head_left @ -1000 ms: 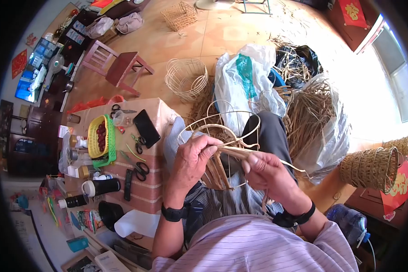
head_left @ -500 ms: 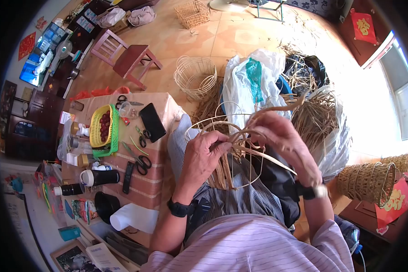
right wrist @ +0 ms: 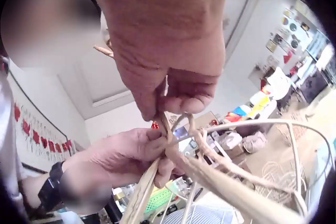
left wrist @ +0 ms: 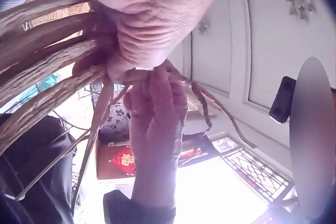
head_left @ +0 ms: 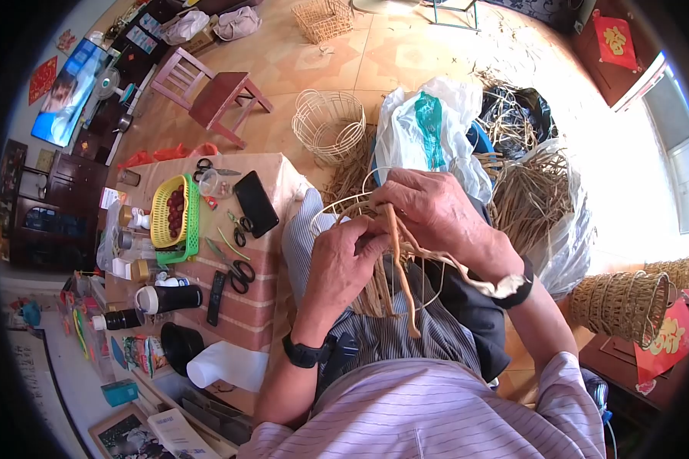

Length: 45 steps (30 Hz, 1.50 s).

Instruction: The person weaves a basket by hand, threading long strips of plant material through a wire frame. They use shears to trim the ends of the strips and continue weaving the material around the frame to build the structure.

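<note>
- On the left, on the table (head_left: pixel 241 330): a yellow plastic basket (head_left: pixel 158 229) of red fruit, touching a green plastic basket (head_left: pixel 191 229).
- Nearer the table's right edge: a black remote control (head_left: pixel 217 298), then black-handled scissors (head_left: pixel 242 277).
- By the table's far right corner: a black smartphone (head_left: pixel 256 204), lying flat.
- On the floor beyond that corner: a pale openwork basket (head_left: pixel 323 136).
- In the left hand (head_left: pixel 343 260), with a narrow grip: a brown plant-fibre strip (head_left: pixel 403 283), pinched between thumb and fingers at the rim of the basket frame.
- Over the lap, just right of the table's right edge: the basket frame (head_left: pixel 376 295), built of thin pale rods and brown ribs.
- In the right hand (head_left: pixel 436 210), also narrow: fibre pinched between thumb and bent fingers, just beside the left fingertips; cannot tell whether the same piece. 
- Beyond the hands: a white plastic bag (head_left: pixel 455 115), then loose dry stalks (head_left: pixel 532 195).
- Far right: a cylindrical woven basket (head_left: pixel 616 302).
</note>
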{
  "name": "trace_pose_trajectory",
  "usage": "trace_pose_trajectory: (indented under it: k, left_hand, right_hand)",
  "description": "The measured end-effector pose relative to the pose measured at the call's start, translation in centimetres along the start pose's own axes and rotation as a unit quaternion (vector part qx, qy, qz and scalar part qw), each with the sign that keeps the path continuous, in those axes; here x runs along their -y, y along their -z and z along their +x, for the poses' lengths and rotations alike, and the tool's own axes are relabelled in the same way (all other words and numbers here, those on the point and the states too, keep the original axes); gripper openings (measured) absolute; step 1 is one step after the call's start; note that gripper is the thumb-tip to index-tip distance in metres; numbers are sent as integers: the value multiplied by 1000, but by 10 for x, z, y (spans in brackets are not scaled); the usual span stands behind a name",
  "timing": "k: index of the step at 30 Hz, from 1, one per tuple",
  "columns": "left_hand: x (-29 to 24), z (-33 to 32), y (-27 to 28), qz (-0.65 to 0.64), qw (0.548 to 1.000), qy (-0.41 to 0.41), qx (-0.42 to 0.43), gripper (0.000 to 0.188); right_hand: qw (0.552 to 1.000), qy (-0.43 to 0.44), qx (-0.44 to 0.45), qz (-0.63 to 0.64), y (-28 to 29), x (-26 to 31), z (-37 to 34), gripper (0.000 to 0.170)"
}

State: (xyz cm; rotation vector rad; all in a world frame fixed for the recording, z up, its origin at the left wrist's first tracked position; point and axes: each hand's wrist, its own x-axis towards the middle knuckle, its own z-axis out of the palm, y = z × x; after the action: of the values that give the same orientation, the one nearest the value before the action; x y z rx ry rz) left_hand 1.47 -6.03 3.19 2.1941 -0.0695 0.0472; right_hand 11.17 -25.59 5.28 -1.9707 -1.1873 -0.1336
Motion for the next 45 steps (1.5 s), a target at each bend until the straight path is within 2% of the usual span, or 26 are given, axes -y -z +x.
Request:
trace_pose_trajectory:
  k: [3,4,6,8,9,11,12,14,18,20,22,24,26,27,31,32,34,35,36,38,39,40,41,43,44,45]
  left_hand:
    - [6,-4,-3,-25,999,23,-15,23]
    - [2,-4,-2,-41,996,73,-7,18]
    - [-5,-4,-5,-48,996,69,-32,18]
    - [3,-10,-18,-127,985,74,-91,18]
    - [15,-13,-23,-121,986,30,-113,20]
    - [15,-19,-24,-52,992,-13,-117,20]
    - [19,-21,-23,-17,993,-31,-116,20]
    - [19,-22,-22,-52,993,-12,-101,18]
    - [24,-18,-21,-98,991,12,-88,15]
    - [21,-17,-19,-133,986,49,-91,15]
    - [15,-18,-14,-83,993,47,-75,18]
    - [16,-18,-13,-42,996,22,-71,19]
    - [21,-16,-16,-11,996,-26,-85,17]
    - [12,-16,-14,-8,997,-7,-73,15]
    - [8,-15,-17,-44,996,-4,-81,15]
    - [15,-14,-16,-49,996,-4,-74,16]
    - [8,-14,-12,-32,997,-4,-64,16]
    - [1,-14,-6,30,999,4,-42,15]
    - [-2,-11,-8,-9,998,-37,-47,15]
    - [4,-10,-8,-19,996,-70,-42,15]
    - [3,-10,-6,-21,998,-46,-23,17]
    - [4,-10,-4,-15,998,-60,-18,18]
    - [3,-11,-2,-8,998,-60,-13,17]
    - [4,-9,-1,-3,998,-66,-12,17]
    - [6,-9,-1,-3,997,-71,-15,17]
    - [8,-10,-1,-4,997,-76,-18,18]
  right_hand:
    - [999,0,-6,37,-3,-11,-2,28]
    - [997,-37,-6,72,-3,-12,-4,28]
    - [984,-117,-12,134,-13,-13,-7,28]
    - [968,-150,30,198,-40,-39,-11,27]
    - [961,-134,67,230,-38,-43,-8,28]
    - [927,-123,186,301,-21,-50,-3,26]
    - [913,-119,202,333,-22,-54,-3,25]
    - [882,-102,237,394,-24,-64,-1,24]
    - [875,-79,244,410,-27,-72,3,17]
    - [913,-78,195,350,-25,-66,-2,19]
    - [951,-81,167,247,-11,-52,-6,19]
    - [882,-112,204,411,-11,-65,-13,23]
    - [764,-171,245,572,-7,-82,-16,27]
    - [747,-137,260,596,-18,-99,-19,37]
    - [688,-192,244,657,-30,-122,-22,38]
    - [704,-244,199,636,-26,-120,-25,27]
    - [778,-304,150,528,-35,-135,-29,20]
    - [830,-322,135,435,-33,-142,-32,17]
    - [872,-337,116,335,-26,-144,-34,15]
    - [888,-387,32,248,-25,-178,-49,15]
    - [951,-301,-45,51,-23,-188,-67,17]
    - [961,-198,-121,-148,-25,-190,-78,20]
    - [929,-261,-126,-228,-20,-172,-75,25]
    - [893,-320,-159,-274,5,-119,-68,32]
    - [898,-319,-186,-240,13,-95,-72,34]
    - [908,-325,-143,-224,18,-73,-80,34]
